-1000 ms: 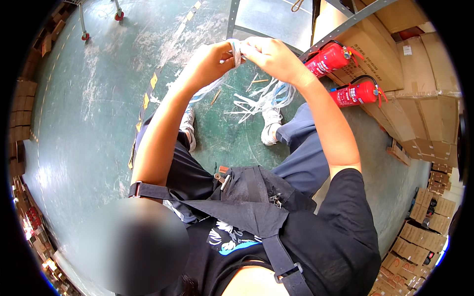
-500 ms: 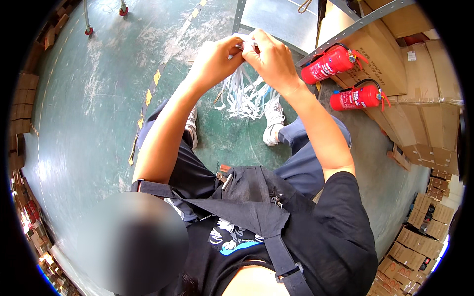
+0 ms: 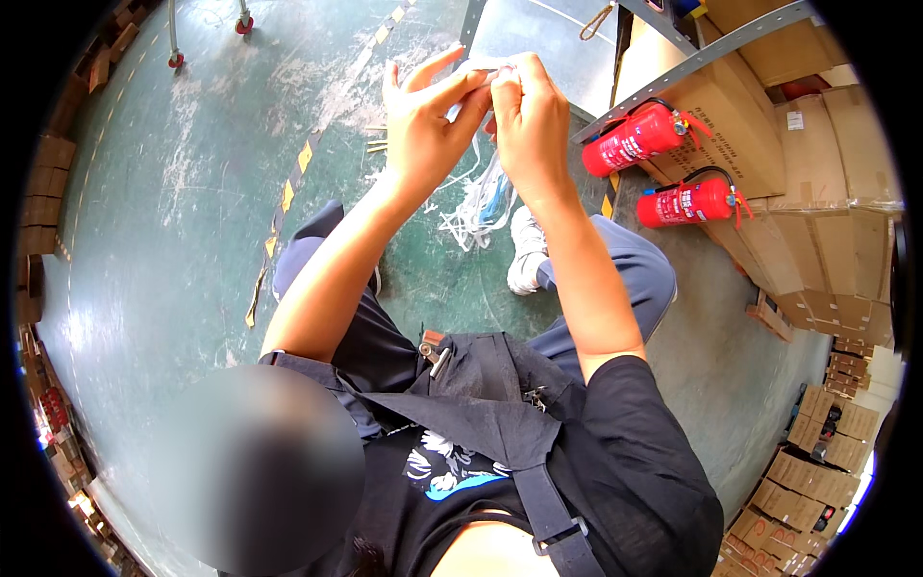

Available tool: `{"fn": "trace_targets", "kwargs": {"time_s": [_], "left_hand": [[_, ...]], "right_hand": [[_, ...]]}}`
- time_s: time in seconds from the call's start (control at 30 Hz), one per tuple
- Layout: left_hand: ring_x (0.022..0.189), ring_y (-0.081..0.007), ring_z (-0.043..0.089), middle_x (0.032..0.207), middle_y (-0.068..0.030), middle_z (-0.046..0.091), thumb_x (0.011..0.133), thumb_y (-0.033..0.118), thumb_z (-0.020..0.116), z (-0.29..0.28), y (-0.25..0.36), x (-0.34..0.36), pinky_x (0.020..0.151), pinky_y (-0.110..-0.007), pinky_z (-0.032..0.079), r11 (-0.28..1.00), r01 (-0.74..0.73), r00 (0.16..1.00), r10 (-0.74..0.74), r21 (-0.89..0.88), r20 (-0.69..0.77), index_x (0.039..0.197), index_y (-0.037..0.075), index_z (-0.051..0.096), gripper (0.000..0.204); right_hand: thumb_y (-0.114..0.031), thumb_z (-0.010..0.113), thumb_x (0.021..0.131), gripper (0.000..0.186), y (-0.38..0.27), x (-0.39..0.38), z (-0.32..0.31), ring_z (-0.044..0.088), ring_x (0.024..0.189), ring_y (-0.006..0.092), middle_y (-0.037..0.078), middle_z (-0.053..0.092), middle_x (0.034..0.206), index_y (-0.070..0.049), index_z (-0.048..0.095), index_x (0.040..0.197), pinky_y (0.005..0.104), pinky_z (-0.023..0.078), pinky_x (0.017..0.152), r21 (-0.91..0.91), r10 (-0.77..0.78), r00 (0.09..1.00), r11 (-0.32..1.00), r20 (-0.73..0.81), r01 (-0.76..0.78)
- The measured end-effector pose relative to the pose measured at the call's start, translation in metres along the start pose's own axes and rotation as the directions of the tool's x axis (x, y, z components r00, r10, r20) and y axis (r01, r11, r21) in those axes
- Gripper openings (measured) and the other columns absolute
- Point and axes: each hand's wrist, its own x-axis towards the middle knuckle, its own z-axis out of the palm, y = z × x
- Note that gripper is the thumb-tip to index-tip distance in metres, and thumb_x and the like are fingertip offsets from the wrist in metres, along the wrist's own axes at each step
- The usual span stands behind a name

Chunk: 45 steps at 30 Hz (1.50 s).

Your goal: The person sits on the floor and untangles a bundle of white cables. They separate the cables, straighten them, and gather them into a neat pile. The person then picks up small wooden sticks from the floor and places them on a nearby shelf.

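Observation:
Both arms reach out before me, the hands close together at the top middle. Between the thumb and a finger, my left hand [image 3: 428, 125] pinches a thin white strip [image 3: 488, 65], its other fingers spread apart. My right hand [image 3: 532, 125] grips the same strip from the right, its fingers curled. Beneath the hands, a loose tangle of white strips [image 3: 473, 213] with a bluish part hangs or lies between my feet; the right hand partly hides it. Whether the pinched strip runs into the tangle cannot be seen.
Two red fire extinguishers, a far one [image 3: 635, 139] and a nearer one [image 3: 687, 202], stand at the right beside cardboard boxes [image 3: 817, 159]. A metal shelf frame [image 3: 711, 60] rises at top right. Thin sticks [image 3: 376, 139] lie on the green floor [image 3: 183, 250]. Caster wheels [image 3: 243, 24] stand far left.
My left hand has opened its outer fingers while keeping its pinch. The right hand has turned more upright. Less of the white tangle shows under the hands.

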Motion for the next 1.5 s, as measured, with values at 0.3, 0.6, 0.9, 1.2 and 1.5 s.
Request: {"fn": "trace_targets", "kwargs": {"time_s": [0.3,0.6,0.9,1.2,1.5], "left_hand": [[0.116,-0.0217,0.055,0.085,-0.0053,0.069,0.084,0.017,0.068,0.001,0.008,-0.004,0.102,-0.051,0.030,0.971,0.128,0.981,-0.154,-0.200,-0.121,0.094,0.008,0.070,0.014],[0.083,-0.0069,0.057,0.089,-0.0033,0.066,0.087,0.015,0.067,-0.002,0.001,0.003,0.074,-0.022,0.043,0.396,0.504,0.800,-0.549,-0.768,0.242,0.099,0.001,0.067,0.018],[0.095,-0.0144,0.052,0.089,-0.0042,0.064,0.080,0.015,0.071,-0.008,-0.007,0.006,0.083,-0.027,0.042,0.853,0.362,0.931,-0.351,-0.376,0.099,0.099,0.008,0.069,0.020],[0.096,-0.0144,0.055,0.102,-0.0022,0.057,0.094,0.020,0.057,-0.016,-0.019,0.011,0.085,-0.031,0.041,0.182,0.555,0.768,-0.486,-0.811,0.417,0.097,0.008,0.060,0.013],[0.079,-0.0051,0.052,0.085,0.0060,0.062,0.087,0.033,0.067,-0.018,-0.021,0.018,0.074,-0.029,0.037,0.274,0.597,0.724,-0.589,-0.754,0.359,0.088,0.016,0.061,0.018]], "right_hand": [[-0.025,0.040,0.096,0.029,-0.001,0.004,0.004,0.053,0.049,0.0077,0.002,0.058,0.066,-0.005,0.057,0.084,0.0214,0.039,0.041,0.411,0.320,0.935,0.840,0.151,-0.354],[-0.021,0.042,0.092,0.027,0.006,0.003,0.009,0.056,0.046,0.0143,0.008,0.059,0.064,0.000,0.057,0.085,0.0283,0.044,0.043,0.406,0.294,0.929,0.838,0.226,-0.364],[-0.019,0.043,0.092,0.027,0.009,0.007,0.008,0.063,0.048,0.0204,0.013,0.059,0.059,0.004,0.055,0.086,0.0329,0.051,0.046,0.120,0.143,0.976,0.979,0.163,-0.164],[-0.024,0.041,0.092,0.030,0.009,-0.001,0.014,0.055,0.044,0.0148,0.008,0.061,0.070,0.000,0.056,0.085,0.0282,0.041,0.038,0.488,0.368,0.895,0.751,0.251,-0.445],[-0.029,0.037,0.091,0.038,0.021,-0.001,0.005,0.041,0.040,0.0086,0.011,0.061,0.072,0.002,0.059,0.089,0.0230,0.030,0.035,0.616,0.398,0.694,0.324,0.600,-0.718]]}}
